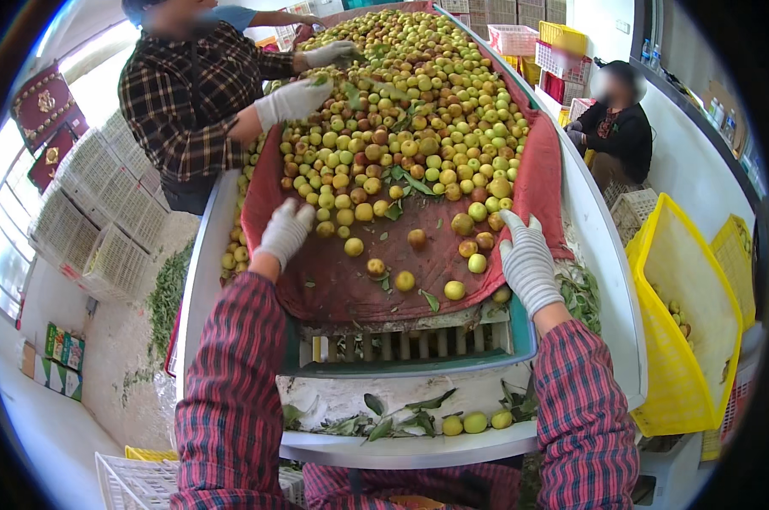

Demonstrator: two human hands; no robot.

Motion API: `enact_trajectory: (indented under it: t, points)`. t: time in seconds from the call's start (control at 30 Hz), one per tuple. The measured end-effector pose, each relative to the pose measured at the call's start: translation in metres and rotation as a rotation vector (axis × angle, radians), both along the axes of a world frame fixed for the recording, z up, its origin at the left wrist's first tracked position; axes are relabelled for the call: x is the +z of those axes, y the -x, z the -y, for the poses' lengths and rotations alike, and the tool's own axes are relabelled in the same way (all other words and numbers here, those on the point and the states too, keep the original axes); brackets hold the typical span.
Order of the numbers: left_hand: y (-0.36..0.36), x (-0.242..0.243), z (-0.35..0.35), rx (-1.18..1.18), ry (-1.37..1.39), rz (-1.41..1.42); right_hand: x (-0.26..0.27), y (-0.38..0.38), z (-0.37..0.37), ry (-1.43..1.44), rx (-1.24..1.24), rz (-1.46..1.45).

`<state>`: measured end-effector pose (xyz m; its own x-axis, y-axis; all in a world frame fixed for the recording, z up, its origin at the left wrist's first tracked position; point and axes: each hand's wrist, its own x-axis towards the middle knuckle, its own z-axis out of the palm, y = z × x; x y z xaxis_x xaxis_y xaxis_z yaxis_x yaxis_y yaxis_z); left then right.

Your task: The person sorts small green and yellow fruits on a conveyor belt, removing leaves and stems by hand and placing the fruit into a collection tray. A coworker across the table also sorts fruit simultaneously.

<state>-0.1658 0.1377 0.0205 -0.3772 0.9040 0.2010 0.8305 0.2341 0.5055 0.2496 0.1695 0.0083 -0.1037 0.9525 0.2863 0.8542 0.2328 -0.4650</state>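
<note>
Both my hands wear pale striped knit gloves. My left hand [287,233] is over the left side of a red cloth [333,290], its fingers curled and slightly blurred beside the nearest fruit. On the cloth's right side, my right hand [529,261] rests against the bunched edge; whether it grips the fabric is hidden. Between my hands lie several loose round fruits [405,280], apparently jujubes, with scattered leaves [430,301]. A large heap of green and brown fruit [410,121] covers the cloth farther back. In front of the cloth, a slatted opening [416,344] shows in the green-edged frame.
Across the left side, a co-worker in a plaid shirt [186,108] reaches gloved hands over the heap. Another person [617,124] sits at right. A tilted yellow crate [697,299] stands near my right arm. Leaves and fruit [475,422] lie along the white table's near rim [410,451].
</note>
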Motion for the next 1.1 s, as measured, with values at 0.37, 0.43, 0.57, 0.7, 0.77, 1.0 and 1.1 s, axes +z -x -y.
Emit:
enact_trajectory:
  t: [0.37,0.43,0.57,0.7,0.77,1.0,1.1]
  points:
    - [-0.114,0.021,-0.08,0.156,0.294,-0.085,0.002,-0.002,0.002,-0.017,0.023,0.015]
    - [-0.146,0.01,-0.074,-0.124,0.258,-0.184,0.002,-0.002,0.004,-0.02,0.026,0.019]
    - [-0.205,-0.003,-0.025,-0.442,0.208,-0.403,0.0,-0.005,-0.001,-0.021,0.021,-0.007]
    - [-0.199,0.002,0.038,-0.812,0.315,-0.283,-0.001,0.001,0.0,-0.034,0.047,-0.013]
    - [-0.189,0.005,0.056,-0.92,0.214,-0.188,0.006,-0.001,0.003,-0.012,0.02,-0.014]
    - [-0.056,0.007,0.043,-0.272,-0.086,-0.138,0.009,0.003,0.008,-0.017,0.012,-0.012]
    - [-0.049,-0.003,0.055,-0.104,0.227,-0.518,0.008,0.001,0.004,-0.002,0.034,-0.02]
